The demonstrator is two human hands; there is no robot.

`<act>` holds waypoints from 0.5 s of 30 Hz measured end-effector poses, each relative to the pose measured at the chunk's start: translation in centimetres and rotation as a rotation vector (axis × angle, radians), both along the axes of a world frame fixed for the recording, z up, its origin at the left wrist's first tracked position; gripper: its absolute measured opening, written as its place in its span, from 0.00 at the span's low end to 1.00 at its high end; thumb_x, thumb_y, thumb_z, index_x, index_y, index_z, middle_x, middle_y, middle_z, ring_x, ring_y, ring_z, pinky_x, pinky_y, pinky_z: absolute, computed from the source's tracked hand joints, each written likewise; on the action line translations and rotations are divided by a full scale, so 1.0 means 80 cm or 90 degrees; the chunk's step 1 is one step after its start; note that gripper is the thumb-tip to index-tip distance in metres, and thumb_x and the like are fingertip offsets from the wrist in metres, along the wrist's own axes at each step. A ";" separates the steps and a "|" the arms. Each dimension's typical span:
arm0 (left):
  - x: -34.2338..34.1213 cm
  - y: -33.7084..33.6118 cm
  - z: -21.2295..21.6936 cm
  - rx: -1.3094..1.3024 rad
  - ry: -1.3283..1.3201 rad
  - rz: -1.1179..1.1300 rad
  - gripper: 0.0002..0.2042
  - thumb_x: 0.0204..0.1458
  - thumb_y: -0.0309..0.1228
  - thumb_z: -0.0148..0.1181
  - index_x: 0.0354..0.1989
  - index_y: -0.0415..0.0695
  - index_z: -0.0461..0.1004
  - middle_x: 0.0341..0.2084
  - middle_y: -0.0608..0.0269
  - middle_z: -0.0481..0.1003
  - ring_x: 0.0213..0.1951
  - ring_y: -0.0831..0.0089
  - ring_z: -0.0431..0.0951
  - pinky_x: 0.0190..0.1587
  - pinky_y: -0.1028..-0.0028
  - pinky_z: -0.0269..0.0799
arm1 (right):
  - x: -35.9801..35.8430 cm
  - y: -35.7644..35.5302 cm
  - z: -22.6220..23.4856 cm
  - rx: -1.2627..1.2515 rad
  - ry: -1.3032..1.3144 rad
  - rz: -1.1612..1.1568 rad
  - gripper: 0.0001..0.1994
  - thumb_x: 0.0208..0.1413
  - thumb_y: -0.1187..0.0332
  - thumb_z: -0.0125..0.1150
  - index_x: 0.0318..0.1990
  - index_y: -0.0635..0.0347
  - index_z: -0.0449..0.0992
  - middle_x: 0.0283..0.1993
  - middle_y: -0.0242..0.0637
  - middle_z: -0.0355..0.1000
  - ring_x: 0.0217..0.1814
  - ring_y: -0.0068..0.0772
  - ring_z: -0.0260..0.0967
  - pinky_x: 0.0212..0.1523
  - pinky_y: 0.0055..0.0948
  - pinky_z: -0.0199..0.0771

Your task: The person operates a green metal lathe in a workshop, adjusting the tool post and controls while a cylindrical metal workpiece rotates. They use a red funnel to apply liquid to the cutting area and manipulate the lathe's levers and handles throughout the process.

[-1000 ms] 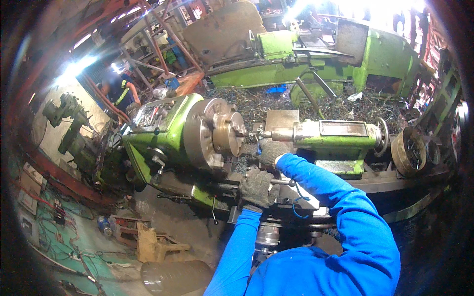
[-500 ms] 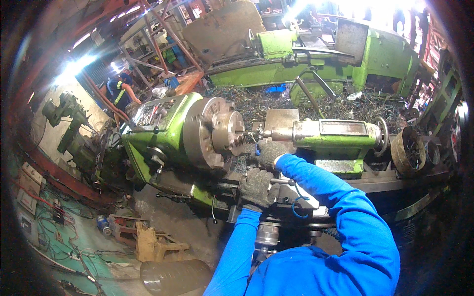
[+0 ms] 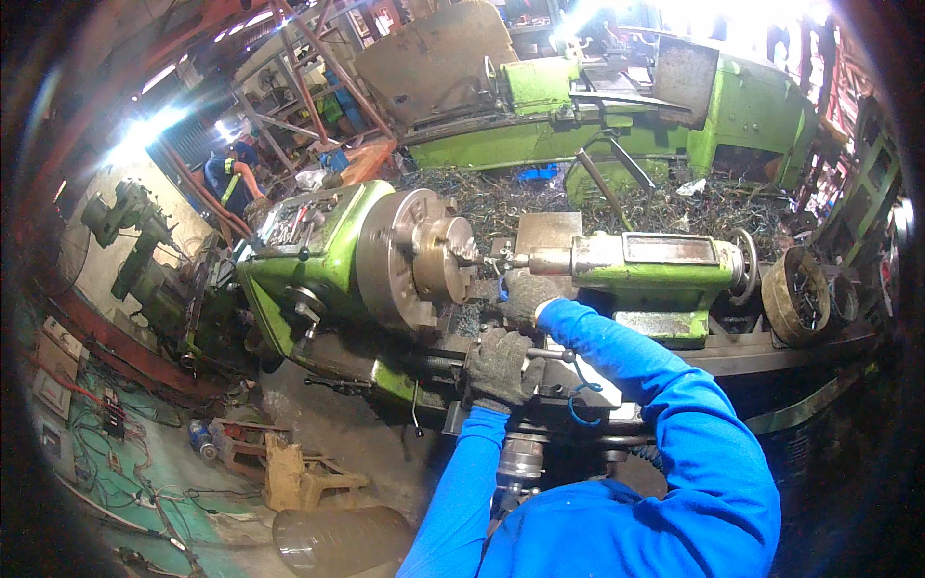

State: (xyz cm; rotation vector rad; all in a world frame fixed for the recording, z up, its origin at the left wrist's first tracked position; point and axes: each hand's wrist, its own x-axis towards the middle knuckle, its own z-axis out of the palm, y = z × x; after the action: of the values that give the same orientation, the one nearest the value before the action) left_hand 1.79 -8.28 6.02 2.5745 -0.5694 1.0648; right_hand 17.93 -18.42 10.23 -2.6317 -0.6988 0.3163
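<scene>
Both my hands wear dark grey knitted gloves, at a green lathe. My right hand (image 3: pixel 529 297) is curled just right of the workpiece chuck (image 3: pixel 445 260), below the tailstock's (image 3: pixel 655 260) tip. A small blue piece shows at its fingers; what they grip is mostly hidden. Nearer to me, my left hand (image 3: pixel 497 369) bends over the tool carriage, beside a lever with a dark knob (image 3: pixel 568 356). The glove's back hides what lies under its fingers. Left of the small chuck is the large round faceplate (image 3: pixel 393 258), fixed to the green headstock (image 3: pixel 332 255).
Metal shavings (image 3: pixel 472 197) lie heaped behind the lathe, before a second green machine (image 3: pixel 540 144). A round tin (image 3: pixel 796 296) stands at the right end. Small tools lie on the headstock top. A person (image 3: pixel 229 178) bends at the far left. Cables (image 3: pixel 116 453) cover the lower-left floor.
The jaws of the chuck and faceplate sit at a different angle, so they have turned. The person at the far left has shifted slightly. My hands stay in nearly the same place.
</scene>
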 end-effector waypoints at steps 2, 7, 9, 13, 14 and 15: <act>0.000 -0.001 0.001 -0.004 -0.005 -0.001 0.21 0.59 0.53 0.54 0.38 0.46 0.77 0.35 0.53 0.76 0.44 0.46 0.77 0.51 0.46 0.71 | 0.001 -0.003 -0.003 0.005 0.004 0.007 0.29 0.56 0.50 0.62 0.59 0.62 0.75 0.61 0.60 0.73 0.64 0.59 0.73 0.64 0.50 0.74; -0.001 -0.002 0.005 -0.003 -0.025 0.001 0.20 0.59 0.52 0.54 0.38 0.46 0.77 0.35 0.53 0.76 0.44 0.46 0.77 0.51 0.47 0.71 | 0.006 -0.002 -0.013 0.018 -0.003 0.017 0.28 0.55 0.51 0.63 0.58 0.62 0.76 0.60 0.61 0.73 0.64 0.59 0.73 0.64 0.50 0.74; -0.001 -0.001 0.003 -0.004 -0.016 0.005 0.20 0.59 0.52 0.55 0.38 0.46 0.77 0.35 0.54 0.76 0.44 0.46 0.77 0.51 0.46 0.71 | 0.001 -0.001 -0.012 0.010 -0.024 0.015 0.28 0.55 0.51 0.63 0.58 0.62 0.76 0.60 0.61 0.73 0.64 0.59 0.73 0.64 0.50 0.74; -0.003 0.000 0.003 -0.005 -0.005 0.012 0.20 0.58 0.52 0.56 0.39 0.47 0.77 0.36 0.54 0.77 0.45 0.46 0.77 0.51 0.46 0.71 | 0.000 -0.001 -0.013 0.023 -0.017 0.026 0.29 0.56 0.50 0.63 0.59 0.62 0.75 0.60 0.61 0.73 0.63 0.60 0.73 0.64 0.51 0.74; -0.003 0.000 0.003 -0.003 -0.005 0.011 0.20 0.58 0.53 0.56 0.39 0.47 0.77 0.36 0.54 0.77 0.45 0.46 0.77 0.51 0.46 0.71 | 0.001 0.000 -0.015 0.026 -0.020 0.030 0.29 0.56 0.50 0.63 0.59 0.62 0.75 0.60 0.61 0.73 0.63 0.61 0.73 0.64 0.51 0.74; -0.003 0.001 0.003 -0.001 -0.004 0.010 0.20 0.58 0.53 0.56 0.40 0.46 0.77 0.37 0.53 0.77 0.45 0.46 0.77 0.51 0.46 0.71 | 0.001 0.001 -0.017 0.028 -0.024 0.034 0.30 0.56 0.50 0.63 0.59 0.62 0.74 0.60 0.62 0.72 0.63 0.61 0.73 0.64 0.51 0.74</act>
State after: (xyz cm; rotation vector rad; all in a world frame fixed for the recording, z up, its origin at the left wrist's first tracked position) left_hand 1.52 -8.21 6.25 2.5798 -0.5506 1.0780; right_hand 18.03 -18.33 8.90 -2.5860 -0.7814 0.2646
